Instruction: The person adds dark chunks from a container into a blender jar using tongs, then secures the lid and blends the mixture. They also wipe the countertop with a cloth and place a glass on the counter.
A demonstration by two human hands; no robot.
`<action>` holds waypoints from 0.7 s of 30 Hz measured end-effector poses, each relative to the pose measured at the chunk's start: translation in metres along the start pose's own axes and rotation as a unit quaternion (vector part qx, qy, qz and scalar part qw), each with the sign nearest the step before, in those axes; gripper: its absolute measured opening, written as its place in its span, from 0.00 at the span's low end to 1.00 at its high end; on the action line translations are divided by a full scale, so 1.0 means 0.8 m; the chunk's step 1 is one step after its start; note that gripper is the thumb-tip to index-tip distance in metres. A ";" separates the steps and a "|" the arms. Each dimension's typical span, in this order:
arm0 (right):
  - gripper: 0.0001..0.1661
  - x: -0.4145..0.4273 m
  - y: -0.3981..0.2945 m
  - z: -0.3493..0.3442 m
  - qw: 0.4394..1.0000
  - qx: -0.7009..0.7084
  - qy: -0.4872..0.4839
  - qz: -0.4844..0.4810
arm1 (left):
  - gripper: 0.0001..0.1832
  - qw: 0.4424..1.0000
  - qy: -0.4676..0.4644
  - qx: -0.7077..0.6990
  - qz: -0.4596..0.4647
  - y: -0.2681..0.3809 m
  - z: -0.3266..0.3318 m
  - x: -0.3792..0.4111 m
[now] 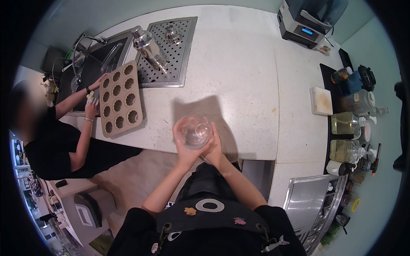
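Near the front edge of the white counter point(237, 73), my left hand point(189, 150) and my right hand point(215, 144) are both wrapped around a clear rounded vessel point(193, 132), seen from above. Its shadow falls on the counter beyond it. Whether its base touches the counter cannot be told. On the left, a co-worker point(54, 140) holds a brown fluted muffin pan point(123, 102) by one hand, with a small pale item in the other hand.
A steel cocktail shaker point(149, 48) and a smaller steel piece point(173, 34) stand on the perforated drainer point(189, 48), beside the sink point(96, 64). A machine with a lit display point(301, 28) is at the back right. Pump bottles point(344, 124) and a white block point(321, 101) line the right side.
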State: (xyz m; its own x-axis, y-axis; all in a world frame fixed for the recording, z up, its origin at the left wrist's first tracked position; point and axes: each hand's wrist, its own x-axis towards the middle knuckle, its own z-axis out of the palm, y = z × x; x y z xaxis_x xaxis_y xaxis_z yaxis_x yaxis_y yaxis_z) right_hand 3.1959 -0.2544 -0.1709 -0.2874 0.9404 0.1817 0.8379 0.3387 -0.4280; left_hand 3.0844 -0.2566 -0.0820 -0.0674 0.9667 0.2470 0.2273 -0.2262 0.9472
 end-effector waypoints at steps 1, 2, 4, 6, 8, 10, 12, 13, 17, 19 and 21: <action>0.34 0.009 0.010 0.003 0.998 0.010 -0.012 -0.056 | 0.53 1.000 0.002 -0.002 0.006 0.000 0.008 0.005; 0.34 0.019 0.023 0.004 0.994 0.019 -0.022 -0.108 | 0.53 1.000 0.000 -0.004 0.012 -0.002 0.017 0.013; 0.35 0.024 0.075 -0.045 0.999 -0.006 -0.036 0.020 | 0.51 0.999 0.007 -0.034 0.010 -0.006 0.034 0.024; 0.36 -0.022 0.154 -0.087 0.986 -0.106 0.064 0.113 | 0.49 1.000 -0.007 -0.016 0.012 -0.015 0.051 0.036; 0.37 -0.090 0.230 -0.130 0.940 -0.211 0.075 0.256 | 0.50 1.000 -0.016 -0.009 0.005 -0.021 0.073 0.052; 0.39 -0.170 0.279 -0.160 0.884 -0.237 0.104 0.389 | 0.50 0.999 -0.035 -0.005 0.010 -0.032 0.099 0.064; 0.40 -0.232 0.291 -0.172 0.862 -0.236 0.110 0.434 | 0.50 0.998 -0.056 -0.005 -0.001 -0.043 0.126 0.074; 0.41 -0.253 0.286 -0.180 0.851 -0.235 0.111 0.456 | 0.50 0.998 -0.066 0.007 -0.003 -0.043 0.135 0.076; 0.32 -0.286 0.241 -0.223 0.876 -0.036 0.167 0.452 | 0.50 0.996 -0.078 0.039 -0.002 -0.050 0.160 0.088; 0.19 -0.317 0.246 -0.235 0.833 -0.057 0.299 0.462 | 0.50 0.996 -0.084 0.031 0.008 -0.050 0.167 0.092; 0.13 -0.347 0.255 -0.242 0.778 -0.119 0.321 0.526 | 0.52 0.996 -0.073 0.042 -0.005 -0.052 0.163 0.088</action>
State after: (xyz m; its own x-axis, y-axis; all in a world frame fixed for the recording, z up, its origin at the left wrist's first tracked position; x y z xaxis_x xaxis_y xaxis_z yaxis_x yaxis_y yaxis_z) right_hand 3.5366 -0.4517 -0.1373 0.8438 0.4586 0.2789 0.5361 -0.6964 -0.4770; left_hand 3.1968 -0.1638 -0.1304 0.0704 0.9773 0.1997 0.3090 -0.2117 0.9272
